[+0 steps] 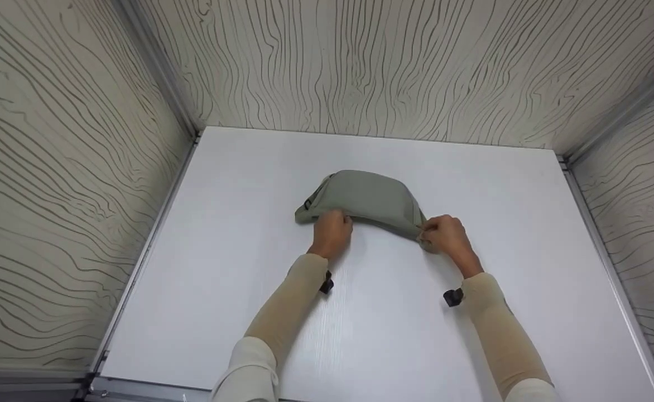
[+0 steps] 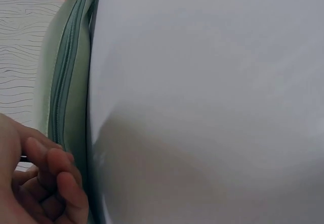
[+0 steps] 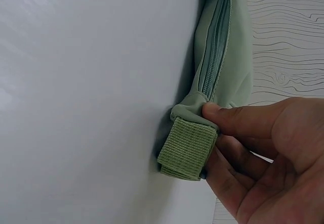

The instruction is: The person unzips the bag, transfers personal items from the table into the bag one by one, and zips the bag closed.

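Note:
A sage-green waist bag [image 1: 366,195] lies on the white table, its curved top away from me and its zipped edge facing me. My left hand [image 1: 332,231] is at the near edge, left of the middle; in the left wrist view its curled fingers [image 2: 66,183] hold the bag beside the zipper [image 2: 63,82]. Just what the fingertips grip is hidden. My right hand [image 1: 447,237] pinches the bag's right end between thumb and fingers. Close by, the right wrist view shows a folded green webbing strap [image 3: 187,148]. The zipper teeth visible there look closed.
The white table [image 1: 221,279] carries the bag around its middle. Wood-grain panels [image 1: 360,67] stand at the back and both sides, with metal rails [image 1: 159,72] along the corners. A black buckle [image 1: 308,204] shows at the bag's left end.

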`<state>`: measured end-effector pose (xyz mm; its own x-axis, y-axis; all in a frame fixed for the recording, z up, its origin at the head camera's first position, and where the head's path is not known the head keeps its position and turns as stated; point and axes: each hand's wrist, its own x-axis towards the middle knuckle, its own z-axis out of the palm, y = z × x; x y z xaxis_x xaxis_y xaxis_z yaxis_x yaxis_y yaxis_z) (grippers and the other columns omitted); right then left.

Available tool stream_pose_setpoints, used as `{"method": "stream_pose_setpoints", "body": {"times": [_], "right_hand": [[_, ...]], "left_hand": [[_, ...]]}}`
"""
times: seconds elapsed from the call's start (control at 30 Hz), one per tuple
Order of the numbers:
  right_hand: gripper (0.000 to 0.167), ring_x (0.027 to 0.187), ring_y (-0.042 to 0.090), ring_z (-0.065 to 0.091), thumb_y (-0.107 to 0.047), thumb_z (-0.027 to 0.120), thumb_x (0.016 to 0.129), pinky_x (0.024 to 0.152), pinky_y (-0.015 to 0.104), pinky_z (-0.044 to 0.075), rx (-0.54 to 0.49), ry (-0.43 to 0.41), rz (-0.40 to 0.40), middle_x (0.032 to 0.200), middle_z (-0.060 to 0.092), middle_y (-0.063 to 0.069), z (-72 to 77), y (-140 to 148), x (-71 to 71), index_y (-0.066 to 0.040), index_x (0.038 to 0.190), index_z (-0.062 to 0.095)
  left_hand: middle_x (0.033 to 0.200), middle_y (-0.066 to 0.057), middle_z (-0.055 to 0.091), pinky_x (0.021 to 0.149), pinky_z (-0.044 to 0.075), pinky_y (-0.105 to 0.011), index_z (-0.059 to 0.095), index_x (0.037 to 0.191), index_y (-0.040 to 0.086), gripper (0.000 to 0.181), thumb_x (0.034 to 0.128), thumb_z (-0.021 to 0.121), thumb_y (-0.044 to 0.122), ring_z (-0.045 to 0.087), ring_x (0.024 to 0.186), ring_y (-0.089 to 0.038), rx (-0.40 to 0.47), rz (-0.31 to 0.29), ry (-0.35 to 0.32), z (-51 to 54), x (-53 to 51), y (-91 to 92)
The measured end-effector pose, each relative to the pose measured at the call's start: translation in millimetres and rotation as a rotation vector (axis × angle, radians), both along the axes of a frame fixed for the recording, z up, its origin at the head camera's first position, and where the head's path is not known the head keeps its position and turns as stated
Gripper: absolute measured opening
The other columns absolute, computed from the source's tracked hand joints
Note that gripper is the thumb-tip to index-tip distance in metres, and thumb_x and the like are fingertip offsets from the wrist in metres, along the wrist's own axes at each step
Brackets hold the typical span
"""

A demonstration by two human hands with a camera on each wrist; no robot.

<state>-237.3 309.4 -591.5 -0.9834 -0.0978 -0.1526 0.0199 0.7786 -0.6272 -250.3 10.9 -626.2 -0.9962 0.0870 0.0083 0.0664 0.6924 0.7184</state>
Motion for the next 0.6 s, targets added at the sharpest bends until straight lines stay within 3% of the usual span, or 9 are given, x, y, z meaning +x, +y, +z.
{"method": "stream_pose_setpoints", "body": {"times": [0.37, 0.6], "right_hand": [[0.019, 0.106, 0.041, 0.072, -0.004, 0.07, 0.097, 0.092, 0.053, 0.058, -0.014, 0.015, 0.004, 0.112, 0.077, 0.027, -0.2, 1.1, -0.6, 0.006, 0.11, 0.079], [0.017, 0.107, 0.041, 0.071, -0.004, 0.069, 0.097, 0.092, 0.052, 0.058, -0.018, 0.015, 0.0, 0.112, 0.076, 0.026, 0.8, 1.1, 0.7, 0.005, 0.107, 0.079]], "left_hand": [[0.069, 0.006, 0.038, 0.058, 0.034, -0.03, 0.042, 0.07, 0.017, 0.04, 0.107, 0.056, 0.014, 0.038, 0.064, -0.012, -0.024, 0.006, 0.015, -2.8, -1.1, -6.1], [0.067, 0.006, 0.036, 0.057, 0.033, -0.03, 0.039, 0.069, 0.018, 0.042, 0.1075, 0.054, 0.013, 0.038, 0.063, -0.011, 0.017, 0.032, -0.012, 0.2, -0.1, -13.1]]}}
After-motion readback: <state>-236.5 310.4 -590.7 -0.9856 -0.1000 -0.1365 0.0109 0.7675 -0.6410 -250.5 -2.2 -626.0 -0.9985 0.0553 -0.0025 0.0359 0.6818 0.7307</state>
